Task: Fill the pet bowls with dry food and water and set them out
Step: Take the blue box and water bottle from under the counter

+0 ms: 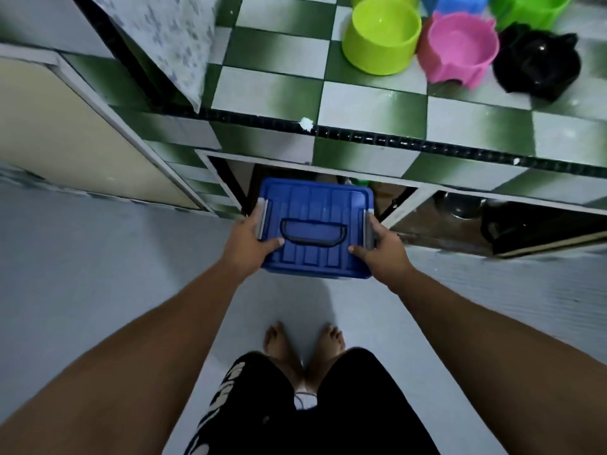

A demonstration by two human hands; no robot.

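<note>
Blue box (315,205) at centre frame, lid on, just before the open cupboard (391,195) under the tiled counter (368,96). Clamped from both sides: left hand (251,239) on the left edge, right hand (384,251) on the right, each thumb flat across the lid, other fingers wrapped round the sides beside the grey clips (262,218). Both arms stretched forward and down from the lower corners. Upper right, on the counter: lime bowl (381,37), pink bowl (460,49), black bowl (535,67).
</note>
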